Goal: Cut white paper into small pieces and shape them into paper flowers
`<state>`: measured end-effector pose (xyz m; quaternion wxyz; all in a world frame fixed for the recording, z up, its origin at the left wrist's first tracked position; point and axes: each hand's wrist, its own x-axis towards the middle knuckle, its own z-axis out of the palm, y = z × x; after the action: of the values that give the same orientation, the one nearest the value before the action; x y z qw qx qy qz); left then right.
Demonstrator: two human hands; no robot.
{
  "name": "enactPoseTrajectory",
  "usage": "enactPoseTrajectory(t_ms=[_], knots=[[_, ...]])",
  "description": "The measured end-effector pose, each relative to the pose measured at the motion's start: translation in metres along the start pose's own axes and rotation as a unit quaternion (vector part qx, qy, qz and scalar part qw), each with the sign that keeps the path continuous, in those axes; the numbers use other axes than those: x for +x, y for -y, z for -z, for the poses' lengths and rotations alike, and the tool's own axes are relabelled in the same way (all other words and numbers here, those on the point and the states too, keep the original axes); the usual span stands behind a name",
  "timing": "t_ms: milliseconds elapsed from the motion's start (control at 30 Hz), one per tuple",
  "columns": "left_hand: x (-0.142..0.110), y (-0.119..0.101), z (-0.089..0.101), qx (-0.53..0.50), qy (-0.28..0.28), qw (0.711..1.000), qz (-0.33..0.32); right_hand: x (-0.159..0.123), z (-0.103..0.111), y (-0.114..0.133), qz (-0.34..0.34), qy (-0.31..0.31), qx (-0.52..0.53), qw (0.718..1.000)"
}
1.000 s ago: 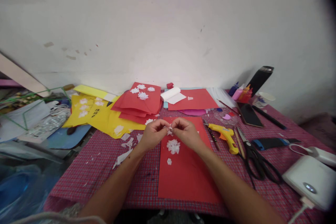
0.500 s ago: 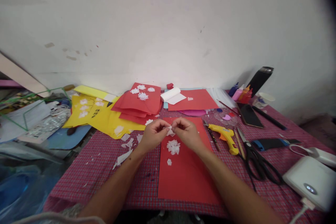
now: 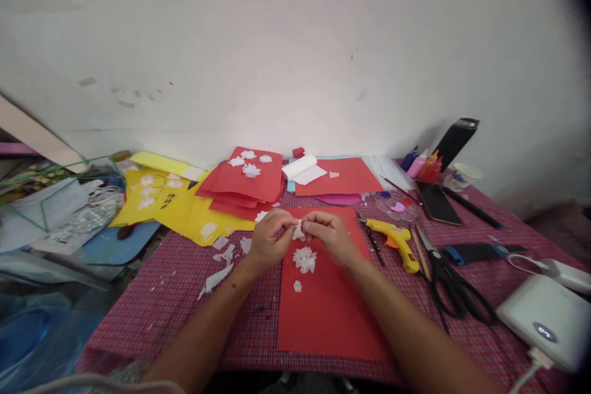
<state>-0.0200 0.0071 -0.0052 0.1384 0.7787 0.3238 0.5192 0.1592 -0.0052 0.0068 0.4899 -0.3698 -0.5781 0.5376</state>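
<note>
Above the far end of a red paper sheet (image 3: 327, 314), my left hand (image 3: 270, 239) and my right hand (image 3: 330, 235) meet fingertip to fingertip. Both pinch a small white paper piece (image 3: 298, 232) between them. Just below them a finished white paper flower (image 3: 305, 258) lies on the red sheet, with a smaller white scrap (image 3: 298, 285) nearer to me.
A yellow glue gun (image 3: 396, 239), black scissors (image 3: 455, 286) and a white power bank (image 3: 542, 321) lie right. Red sheets with white flowers (image 3: 247, 175), yellow sheets (image 3: 180, 206) and a white paper roll (image 3: 300, 166) sit behind. White scraps (image 3: 217, 276) litter the checked cloth. A black bottle (image 3: 455, 138) stands far right.
My hands stay almost in place; the fingers shift slightly on the white piece and both hands dip a little toward the sheet.
</note>
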Motion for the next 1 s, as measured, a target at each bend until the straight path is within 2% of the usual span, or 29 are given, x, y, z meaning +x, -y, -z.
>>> enactPoseTrajectory(t_ms=[333,767,1000], knots=[[-0.0015,0.0035,-0.0005,0.015,0.006,0.998,-0.055,0.0022,0.0003,-0.0022,-0.049,0.017,0.090,0.995],[-0.0021,0.0035,-0.0013,0.026,0.007,0.996,-0.081,0.0031,0.0011,-0.0059,-0.071,0.017,0.130,0.989],[-0.0042,0.0046,-0.0013,0.031,0.021,0.996,-0.084,0.0031,-0.0007,-0.0038,-0.062,0.005,0.101,0.993]])
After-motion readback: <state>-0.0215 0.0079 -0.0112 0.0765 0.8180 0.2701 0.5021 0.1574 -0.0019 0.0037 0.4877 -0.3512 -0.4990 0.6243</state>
